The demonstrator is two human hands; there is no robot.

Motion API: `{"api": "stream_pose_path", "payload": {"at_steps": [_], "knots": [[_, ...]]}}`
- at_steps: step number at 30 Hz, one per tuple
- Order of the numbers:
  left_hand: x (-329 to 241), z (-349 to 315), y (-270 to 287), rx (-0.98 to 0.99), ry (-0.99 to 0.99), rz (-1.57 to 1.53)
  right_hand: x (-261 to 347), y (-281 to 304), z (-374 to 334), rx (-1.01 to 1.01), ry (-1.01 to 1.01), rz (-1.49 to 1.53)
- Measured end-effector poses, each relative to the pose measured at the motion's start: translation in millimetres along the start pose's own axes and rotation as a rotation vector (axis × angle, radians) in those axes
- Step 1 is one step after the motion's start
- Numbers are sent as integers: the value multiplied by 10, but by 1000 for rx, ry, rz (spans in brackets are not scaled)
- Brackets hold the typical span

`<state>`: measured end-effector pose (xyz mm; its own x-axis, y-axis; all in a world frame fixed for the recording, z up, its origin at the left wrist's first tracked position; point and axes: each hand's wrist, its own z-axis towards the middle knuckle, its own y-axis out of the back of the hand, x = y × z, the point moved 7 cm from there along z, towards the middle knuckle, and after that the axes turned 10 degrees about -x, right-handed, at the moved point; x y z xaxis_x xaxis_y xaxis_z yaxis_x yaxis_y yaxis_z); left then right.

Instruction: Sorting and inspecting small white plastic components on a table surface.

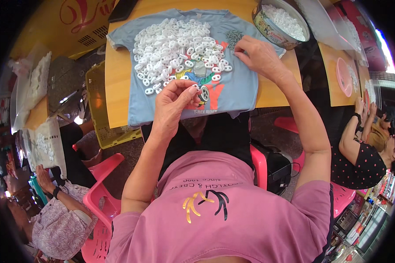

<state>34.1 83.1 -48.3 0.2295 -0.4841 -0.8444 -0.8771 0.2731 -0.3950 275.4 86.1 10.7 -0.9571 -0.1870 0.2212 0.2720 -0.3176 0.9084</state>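
Pinching a small white piece (pixel 197 87), the left hand (pixel 169 104) has thumb and fingers (pixel 184 83) closed round it, and it's up over the printed front of a blue T-shirt (pixel 245 90). Over to the right and farther out, here's the right hand (pixel 264 60), fingers bent and tips right at the edge of a heap of small dark pieces (pixel 234 37); whether they grip one, I can't tell. Just beyond the left fingers, and left of the right ones, sprawls a big pile of white pieces (pixel 171 46), each with two holes, loose stragglers along its near edge. Under all that, the T-shirt lies spread across a wooden desk (pixel 118 87). Just past the right fingers stands a round tin (pixel 267 34), and it's heaped with more white pieces. Left of the left fingers, below the desk, there's a yellow crate (pixel 94 94). Farther out now: well to the left, a co-worker's hand (pixel 44 179) beside a pale sack (pixel 44 147); well to the right, a co-worker in a dotted black garment (pixel 362 164), with a pink plate (pixel 343 76) on the surface beyond.
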Motion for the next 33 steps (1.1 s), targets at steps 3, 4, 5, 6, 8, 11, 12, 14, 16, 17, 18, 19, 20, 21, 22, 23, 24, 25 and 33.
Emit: {"api": "stream_pose_path", "payload": {"at_steps": [3,4,5,6,8,11,12,14,16,17,18,19,20,21,22,23,24,25,33], "knots": [[-18,-13,2,8,-5,-4,-55,13,-29,-14,-81,71],[-12,-10,7,7,-5,-5,-51,18,-36,-13,-81,71],[-1,-5,11,10,-4,-16,-43,40,-38,-38,-74,73],[4,-4,14,13,-4,-27,-35,60,-37,-64,-67,75],[-1,-5,14,12,-5,-20,-23,61,-29,-62,-64,82],[3,-2,20,9,-6,-14,20,27,1,-12,-60,77],[4,0,22,8,-6,-14,27,-7,4,37,-60,64],[5,0,14,7,-3,-6,20,-16,1,21,-31,51],[9,2,11,4,1,2,29,-25,-7,6,-2,39],[9,2,10,5,1,-3,47,-28,-8,-2,26,1],[9,3,8,6,1,-9,66,-31,-10,-11,54,-38],[9,-3,11,5,1,-9,82,-44,-12,-11,54,-37],[5,-9,15,1,-1,-7,117,-39,-14,-36,73,-48],[3,-15,20,-2,-4,-4,141,-34,-18,-62,91,-59],[5,-11,19,0,-3,-6,137,-40,-29,-61,90,-61],[5,-6,19,2,-3,-6,123,-21,-39,-98,73,-34],[5,-2,19,4,-4,-6,108,5,-47,-134,56,-6],[6,-3,23,2,-5,-7,106,13,-55,-134,58,-5],[16,-1,39,9,-15,2,9,97,-108,-95,-72,147]]}}
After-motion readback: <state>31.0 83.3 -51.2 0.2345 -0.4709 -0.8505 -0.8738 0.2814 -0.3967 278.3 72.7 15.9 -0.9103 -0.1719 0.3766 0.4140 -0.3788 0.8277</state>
